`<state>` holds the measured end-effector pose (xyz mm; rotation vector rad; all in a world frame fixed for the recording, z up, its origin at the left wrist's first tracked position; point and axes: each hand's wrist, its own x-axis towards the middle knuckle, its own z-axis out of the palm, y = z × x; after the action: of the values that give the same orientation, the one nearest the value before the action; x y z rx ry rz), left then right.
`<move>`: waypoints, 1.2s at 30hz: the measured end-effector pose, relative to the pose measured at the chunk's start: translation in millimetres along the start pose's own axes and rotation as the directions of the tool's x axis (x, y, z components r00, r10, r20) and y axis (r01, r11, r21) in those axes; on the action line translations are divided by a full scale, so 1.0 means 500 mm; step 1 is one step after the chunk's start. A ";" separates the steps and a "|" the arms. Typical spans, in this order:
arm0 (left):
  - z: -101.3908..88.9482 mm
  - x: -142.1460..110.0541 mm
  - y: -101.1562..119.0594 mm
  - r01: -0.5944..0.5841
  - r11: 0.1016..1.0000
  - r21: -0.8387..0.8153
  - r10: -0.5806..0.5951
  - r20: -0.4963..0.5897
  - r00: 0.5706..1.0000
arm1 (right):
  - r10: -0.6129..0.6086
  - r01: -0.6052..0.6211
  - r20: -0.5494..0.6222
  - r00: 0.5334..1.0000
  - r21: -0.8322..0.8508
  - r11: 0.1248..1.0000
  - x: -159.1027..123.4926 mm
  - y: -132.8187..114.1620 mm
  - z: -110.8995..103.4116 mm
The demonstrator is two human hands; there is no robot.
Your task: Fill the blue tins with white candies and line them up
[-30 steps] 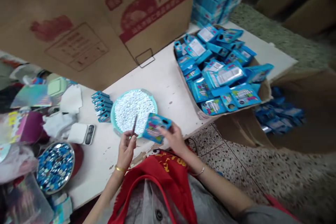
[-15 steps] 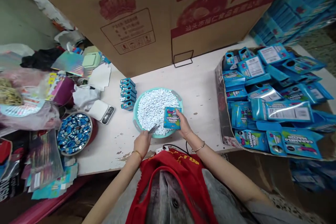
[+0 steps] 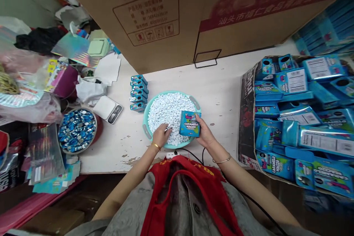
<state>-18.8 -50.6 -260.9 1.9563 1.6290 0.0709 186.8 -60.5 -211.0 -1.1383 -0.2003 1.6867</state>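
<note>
A turquoise oval basin [image 3: 146, 118] full of small white candies [image 3: 168, 112] stands on the table in front of me. Over its near left part is my left hand [image 3: 162, 135], fingers curled down at the candies; what lies between the fingertips is hidden. My right hand [image 3: 205, 132] grips a blue candy box [image 3: 190, 123] by its right edge, above the basin's right side. The box front reads "Caramelo Macizo". Beside the basin on the left, several small blue boxes [image 3: 138, 93] stand in a row, dark round openings showing on some.
A carton [image 3: 246, 110] heaped with blue boxes fills the right side. Behind stands a large cardboard box [image 3: 166, 55]. Left are a white scale [image 3: 107, 108], a round tub [image 3: 95, 132] of shiny blue pieces and plastic bags. A cable [image 3: 190, 152] runs along the near edge.
The metal tool that showed in my left hand is no longer visible, and that hand has moved further over the candies. My right hand still holds the box. The view has shifted slightly.
</note>
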 end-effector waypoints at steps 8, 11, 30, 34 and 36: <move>-0.042 -0.003 -0.025 -0.077 0.990 -0.115 0.071 -0.056 0.996 | -0.385 0.344 -0.028 0.922 -0.395 0.852 -0.028 -0.055 -0.064; -0.085 -0.015 -0.032 -0.172 0.968 -0.184 0.157 -0.093 0.983 | -0.537 0.469 0.115 0.836 -0.657 0.590 -0.038 -0.071 -0.091; -0.373 -0.025 0.168 -0.559 0.726 0.400 0.504 0.243 0.829 | -0.490 0.683 0.630 0.602 -0.724 -0.093 -0.043 -0.031 -0.033; -0.401 -0.036 0.222 -0.572 0.632 0.522 0.469 0.331 0.819 | -0.497 0.684 0.630 0.597 -0.723 -0.095 -0.042 -0.025 -0.032; -0.406 -0.043 0.240 -0.581 0.596 0.554 0.476 0.339 0.811 | -0.498 0.686 0.633 0.593 -0.721 -0.100 -0.040 -0.024 -0.031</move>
<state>1.0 1.0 -30.6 2.8459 0.9490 -0.4650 206.5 -77.5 -200.3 -1.3677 -1.8608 0.5775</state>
